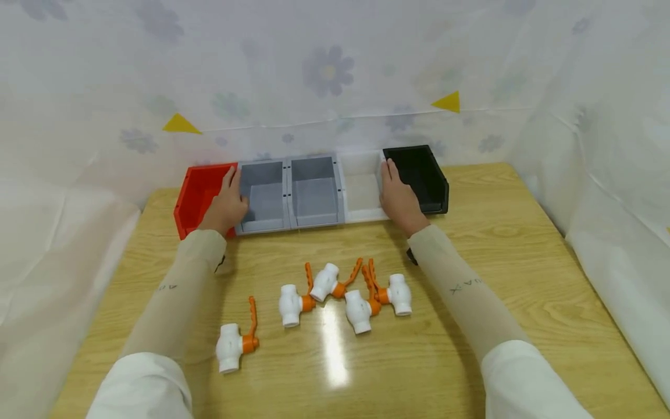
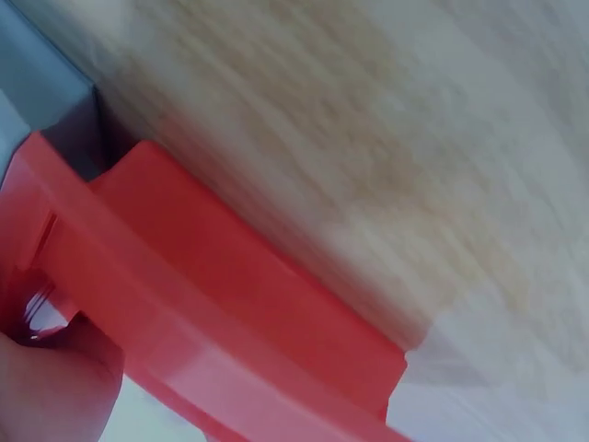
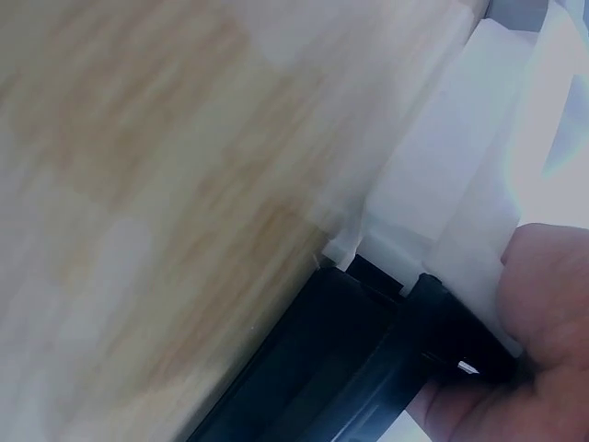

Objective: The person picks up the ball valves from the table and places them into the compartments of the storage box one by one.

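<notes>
Five storage bins stand side by side: a red bin [image 1: 196, 195], two grey bins [image 1: 264, 203], a white bin [image 1: 361, 186] and a black bin [image 1: 419, 180]. My left hand [image 1: 226, 203] grips the side wall where the red bin meets the first grey one, fingers along the rim. The right hand [image 1: 400, 198] pinches the adjoining walls of the white and black bins; its thumb and a finger show astride them in the right wrist view. Nearer me lie several white ball valves [image 1: 289, 305] with orange lever handles.
The bins stand along the far part of the wood-grain table [image 1: 502, 262], near a flower-patterned cloth [image 1: 293, 70] hung behind and at the sides. Yellow triangles [image 1: 447, 102] mark the cloth. One valve [image 1: 229, 349] lies apart, at the front left.
</notes>
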A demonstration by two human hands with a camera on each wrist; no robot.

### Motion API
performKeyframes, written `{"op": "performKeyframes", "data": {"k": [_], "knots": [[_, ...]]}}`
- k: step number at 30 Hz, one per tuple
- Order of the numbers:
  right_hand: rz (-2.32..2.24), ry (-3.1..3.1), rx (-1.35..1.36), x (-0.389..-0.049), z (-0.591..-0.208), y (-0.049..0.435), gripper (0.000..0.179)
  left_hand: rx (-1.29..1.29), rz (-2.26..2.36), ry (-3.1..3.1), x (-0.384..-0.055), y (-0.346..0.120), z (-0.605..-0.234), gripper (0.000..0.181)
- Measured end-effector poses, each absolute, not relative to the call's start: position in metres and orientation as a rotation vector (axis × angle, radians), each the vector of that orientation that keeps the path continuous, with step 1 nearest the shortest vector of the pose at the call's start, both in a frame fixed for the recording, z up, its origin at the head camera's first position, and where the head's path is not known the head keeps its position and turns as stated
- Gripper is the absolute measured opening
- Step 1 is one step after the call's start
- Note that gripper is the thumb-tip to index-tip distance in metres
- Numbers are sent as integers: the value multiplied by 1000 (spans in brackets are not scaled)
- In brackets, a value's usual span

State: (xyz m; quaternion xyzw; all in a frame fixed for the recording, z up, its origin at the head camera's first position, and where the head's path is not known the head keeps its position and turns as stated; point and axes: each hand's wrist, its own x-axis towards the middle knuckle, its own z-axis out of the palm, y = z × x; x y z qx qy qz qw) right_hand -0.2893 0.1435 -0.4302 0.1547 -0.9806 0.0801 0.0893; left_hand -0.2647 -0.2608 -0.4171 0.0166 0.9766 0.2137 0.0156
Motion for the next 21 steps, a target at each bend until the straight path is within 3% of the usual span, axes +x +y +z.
{"op": "performKeyframes", "data": {"k": [13, 21], "knots": [[296, -2986, 483, -293, -430, 152, 69, 193, 782, 2919, -274, -273, -397, 75], [282, -2953, 449, -293, -436, 158, 67, -134, 574, 3344, -281, -312, -389, 42]]}}
